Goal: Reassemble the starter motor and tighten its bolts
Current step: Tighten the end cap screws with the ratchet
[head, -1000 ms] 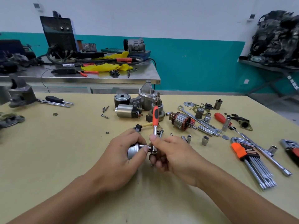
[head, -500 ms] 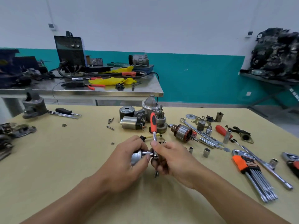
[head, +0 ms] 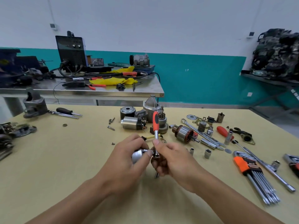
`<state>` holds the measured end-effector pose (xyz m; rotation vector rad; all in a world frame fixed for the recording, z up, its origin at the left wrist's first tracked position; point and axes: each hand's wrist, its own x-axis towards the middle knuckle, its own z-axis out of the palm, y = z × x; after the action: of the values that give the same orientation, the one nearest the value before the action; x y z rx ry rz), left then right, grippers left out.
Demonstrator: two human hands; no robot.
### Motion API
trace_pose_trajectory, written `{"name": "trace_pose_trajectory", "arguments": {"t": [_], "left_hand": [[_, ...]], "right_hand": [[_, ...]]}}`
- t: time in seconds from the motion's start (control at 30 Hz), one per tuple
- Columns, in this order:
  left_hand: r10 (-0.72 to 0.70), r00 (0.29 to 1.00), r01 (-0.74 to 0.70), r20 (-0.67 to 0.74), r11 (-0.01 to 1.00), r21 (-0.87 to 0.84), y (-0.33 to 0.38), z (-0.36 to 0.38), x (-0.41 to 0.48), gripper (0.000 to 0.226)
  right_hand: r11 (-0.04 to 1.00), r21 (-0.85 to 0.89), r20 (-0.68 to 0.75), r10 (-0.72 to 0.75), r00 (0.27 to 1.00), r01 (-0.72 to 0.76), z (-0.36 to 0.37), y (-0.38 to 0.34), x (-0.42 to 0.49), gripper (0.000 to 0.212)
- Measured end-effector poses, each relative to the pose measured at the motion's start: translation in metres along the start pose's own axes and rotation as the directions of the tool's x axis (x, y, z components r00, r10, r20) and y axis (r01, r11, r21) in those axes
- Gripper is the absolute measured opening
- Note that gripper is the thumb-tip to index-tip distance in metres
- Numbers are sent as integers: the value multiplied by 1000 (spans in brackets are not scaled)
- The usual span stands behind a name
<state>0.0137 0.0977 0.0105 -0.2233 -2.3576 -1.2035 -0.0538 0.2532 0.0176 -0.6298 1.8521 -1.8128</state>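
So a bolt-tightening step looks to be in hand here. A small silver motor part (head: 138, 156) is held just above the desk (head: 64, 159) by the left hand (head: 127, 160), its fingers (head: 149, 153) wrapped round it and pinching the end. The ratchet (head: 155, 125), orange grip pointing up and away, is pinched low on its metal shaft by the right hand (head: 171, 157), with the head pressed against that part. What exactly is being turned can't be told, it's hidden behind the fingers.

The rest of the starter motor is not yet put together: the copper-wound rotor (head: 183, 132), the round housing (head: 131, 123) and the nose cone (head: 151, 103) are laid out further back on the desk, well apart from the hands.

Next, probably, the handle gets swung while the part is kept from spinning, so a firm left grip is called for.
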Motion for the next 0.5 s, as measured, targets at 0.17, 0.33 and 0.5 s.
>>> {"name": "trace_pose_trajectory", "arguments": {"t": [0.17, 0.33, 0.5], "left_hand": [[-564, 607, 766, 560, 227, -602, 17, -5, 0, 9], [-328, 939, 344, 104, 889, -303, 12, 1, -7, 16], [283, 958, -253, -58, 919, 302, 4, -1, -5, 21]], "right_hand": [[400, -710, 323, -546, 773, 579, -16, 5, 0, 27], [916, -310, -9, -271, 962, 255, 1, 0, 3, 36], [990, 96, -12, 104, 995, -102, 7, -7, -5, 51]]}}
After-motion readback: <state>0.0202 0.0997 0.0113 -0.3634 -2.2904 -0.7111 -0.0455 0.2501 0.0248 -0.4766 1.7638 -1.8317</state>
